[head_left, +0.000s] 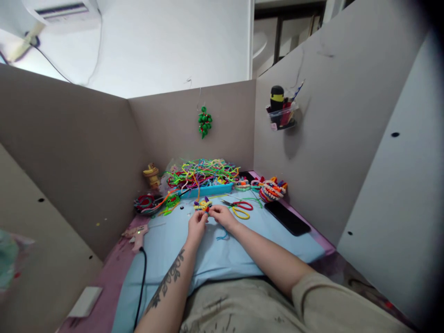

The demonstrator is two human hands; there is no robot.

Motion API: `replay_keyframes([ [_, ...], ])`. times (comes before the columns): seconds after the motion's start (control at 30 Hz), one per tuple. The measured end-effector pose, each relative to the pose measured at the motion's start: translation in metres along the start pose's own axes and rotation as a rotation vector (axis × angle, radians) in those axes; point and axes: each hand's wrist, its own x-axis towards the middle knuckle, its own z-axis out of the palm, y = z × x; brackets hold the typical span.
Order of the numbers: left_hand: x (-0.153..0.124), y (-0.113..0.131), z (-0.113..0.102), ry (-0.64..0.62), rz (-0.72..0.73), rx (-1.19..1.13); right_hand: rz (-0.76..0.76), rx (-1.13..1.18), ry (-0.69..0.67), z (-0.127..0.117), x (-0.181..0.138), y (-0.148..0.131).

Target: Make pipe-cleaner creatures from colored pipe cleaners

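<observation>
Small yellow craft piece [201, 205], purple tips uppermost, red spot below, between the person's fingers [213, 211]

A hand could pass low over the blue cloth [164, 245] between the left hand [197, 224] and the pink glue gun [139, 237], whose black cord [144, 270] edges that lane. Beside the right hand [222, 216], scissors [233, 204] stand in the way, with the phone [287, 218] farther right (lying flat, easily crossed above). Ahead, the heaped tray [211, 189] blocks any low reach toward the back partition [166, 115].
</observation>
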Motion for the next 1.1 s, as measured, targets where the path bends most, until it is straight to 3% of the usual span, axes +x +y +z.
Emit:
replay_keyframes([
  [0.27, -0.0007, 0.0037, 0.0017, -0.114, -0.169, -0.318, -0.016, -0.029, -0.009, -0.0020, 0.0013, 0.0002],
  [0.5, -0.0001, 0.0049, -0.0032, -0.250, -0.351, -0.548, 0.039, 0.114, -0.031, -0.0003, -0.0001, -0.0011],
  [0.63, -0.0002, 0.0048, -0.0047, -0.268, -0.444, -0.614, 0.052, 0.157, -0.060, 0.0009, -0.0017, -0.0051],
  [0.83, -0.0017, 0.0070, -0.0026, -0.246, -0.319, -0.502, 0.085, 0.207, 0.009, 0.0012, -0.0004, -0.0047],
  [1.1, -0.0027, 0.0066, -0.0002, -0.205, -0.250, -0.399, 0.114, 0.277, -0.028, 0.0035, -0.0022, -0.0039],
])
